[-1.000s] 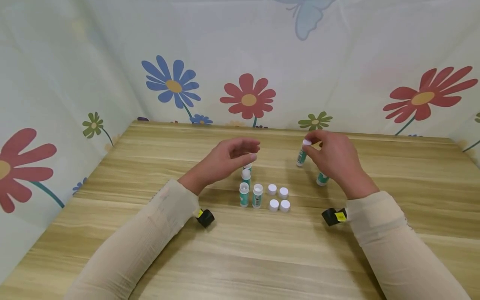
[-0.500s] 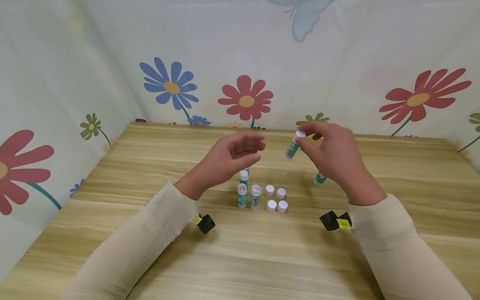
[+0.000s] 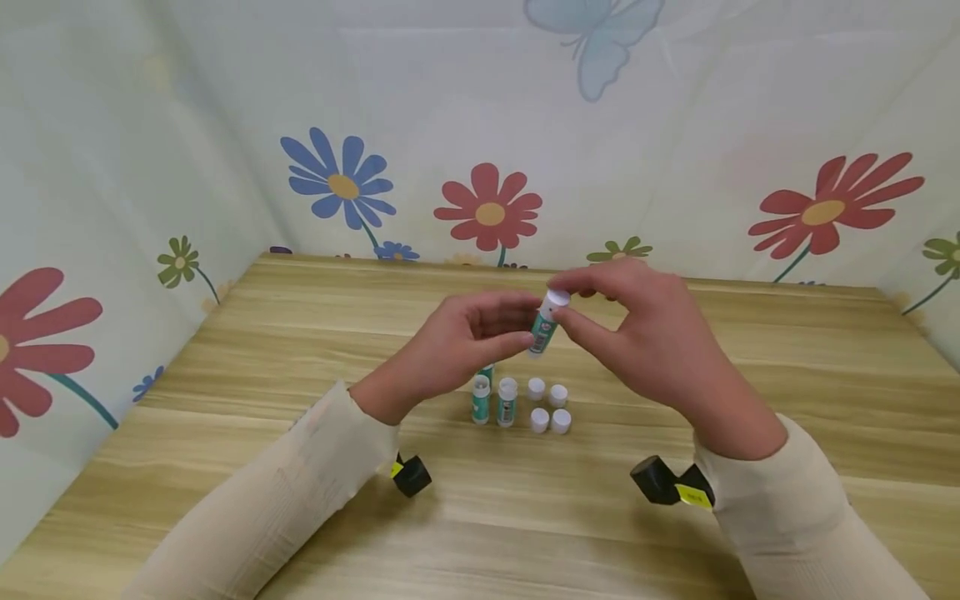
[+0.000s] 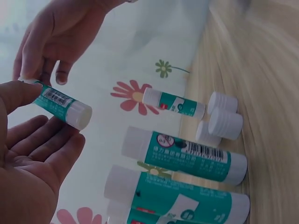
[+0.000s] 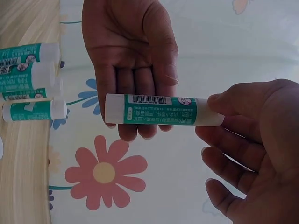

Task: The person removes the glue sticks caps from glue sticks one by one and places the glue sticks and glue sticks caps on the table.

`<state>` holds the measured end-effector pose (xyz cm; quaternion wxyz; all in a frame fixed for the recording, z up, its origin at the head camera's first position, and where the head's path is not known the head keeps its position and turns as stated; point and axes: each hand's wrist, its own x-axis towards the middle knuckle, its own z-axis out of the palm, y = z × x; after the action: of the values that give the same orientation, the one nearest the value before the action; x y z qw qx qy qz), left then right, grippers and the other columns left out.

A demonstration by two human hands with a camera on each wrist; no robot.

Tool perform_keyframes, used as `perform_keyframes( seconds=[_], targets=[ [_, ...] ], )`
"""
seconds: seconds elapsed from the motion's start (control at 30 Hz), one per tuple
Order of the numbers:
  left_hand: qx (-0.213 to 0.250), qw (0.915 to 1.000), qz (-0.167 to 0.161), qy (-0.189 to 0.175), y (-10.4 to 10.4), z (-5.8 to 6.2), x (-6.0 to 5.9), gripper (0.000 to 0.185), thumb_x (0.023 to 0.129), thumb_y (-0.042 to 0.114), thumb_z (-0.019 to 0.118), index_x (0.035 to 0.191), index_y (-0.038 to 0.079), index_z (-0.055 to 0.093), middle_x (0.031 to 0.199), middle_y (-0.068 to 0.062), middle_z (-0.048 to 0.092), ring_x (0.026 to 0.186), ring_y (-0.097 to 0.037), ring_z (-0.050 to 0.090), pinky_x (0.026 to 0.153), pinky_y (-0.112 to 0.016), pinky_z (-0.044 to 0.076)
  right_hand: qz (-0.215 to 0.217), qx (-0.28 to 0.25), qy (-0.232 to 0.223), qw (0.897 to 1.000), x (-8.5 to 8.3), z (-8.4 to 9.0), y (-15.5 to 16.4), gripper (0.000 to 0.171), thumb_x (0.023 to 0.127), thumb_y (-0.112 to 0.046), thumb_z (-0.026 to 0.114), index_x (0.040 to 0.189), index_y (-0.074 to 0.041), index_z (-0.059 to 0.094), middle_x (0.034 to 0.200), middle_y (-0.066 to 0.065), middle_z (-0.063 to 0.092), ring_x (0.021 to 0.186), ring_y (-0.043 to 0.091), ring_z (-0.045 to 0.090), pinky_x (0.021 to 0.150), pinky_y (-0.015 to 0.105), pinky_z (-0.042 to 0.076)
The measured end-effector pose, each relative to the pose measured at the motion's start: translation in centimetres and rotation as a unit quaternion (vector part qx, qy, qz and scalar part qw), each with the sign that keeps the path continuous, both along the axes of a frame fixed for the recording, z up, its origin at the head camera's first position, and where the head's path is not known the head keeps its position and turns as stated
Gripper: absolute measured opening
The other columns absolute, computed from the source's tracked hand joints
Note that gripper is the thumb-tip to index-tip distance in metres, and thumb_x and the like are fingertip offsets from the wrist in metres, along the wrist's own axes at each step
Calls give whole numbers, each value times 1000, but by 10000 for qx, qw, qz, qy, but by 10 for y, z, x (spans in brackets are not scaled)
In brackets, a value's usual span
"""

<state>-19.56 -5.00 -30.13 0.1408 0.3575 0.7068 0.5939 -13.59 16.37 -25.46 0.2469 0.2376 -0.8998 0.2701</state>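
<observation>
A green and white glue stick point(image 3: 544, 325) hangs tilted above the table between the two hands. My right hand point(image 3: 652, 337) pinches it at its white capped end between thumb and fingers. My left hand point(image 3: 461, 346) is beside its lower end; in the right wrist view that left hand point(image 5: 131, 70) has its fingers stretched behind the glue stick point(image 5: 159, 109), the thumb apart from it. Below, two uncapped glue sticks point(image 3: 507, 403) stand upright in front, with another glue stick point(image 3: 487, 372) partly hidden behind them. Several loose white caps point(image 3: 539, 420) sit to their right.
One more glue stick point(image 4: 177, 103) stands farther off in the left wrist view, beyond the caps. The wood-grain table point(image 3: 480, 533) ends at a flower-printed curtain point(image 3: 675, 183) behind. Black wrist cameras point(image 3: 412, 475) project from both sleeves.
My right hand has lifted the glue stick off the table and brought it left to my left hand. The left hand has stayed nearly in place, fingers extended.
</observation>
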Motion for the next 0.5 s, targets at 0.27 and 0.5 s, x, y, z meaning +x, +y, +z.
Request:
perform_keyframes(
  seconds=[0.27, 0.5],
  targets=[
    [-85, 9994, -213, 274, 2, -2, 6, 37, 95, 9, 62, 131, 5, 58, 122, -12, 67, 108, -16, 67, 94, -31, 54, 452, 86, -90, 9989, 5, -2, -2, 23, 88, -18, 71, 111, -18, 71, 109, -4, 71, 97, 15, 62, 76, 35, 50],
    [-31, 9997, -73, 242, 3, -4, 9, 33, 94, 8, 63, 126, 5, 61, 119, -15, 68, 106, -16, 68, 93, -31, 55, 439, -82, -551, 9975, 4, -4, -1, 29, 90, -23, 70, 118, -17, 67, 109, -5, 70, 91, 11, 59, 74, 30, 51]
  ],
)
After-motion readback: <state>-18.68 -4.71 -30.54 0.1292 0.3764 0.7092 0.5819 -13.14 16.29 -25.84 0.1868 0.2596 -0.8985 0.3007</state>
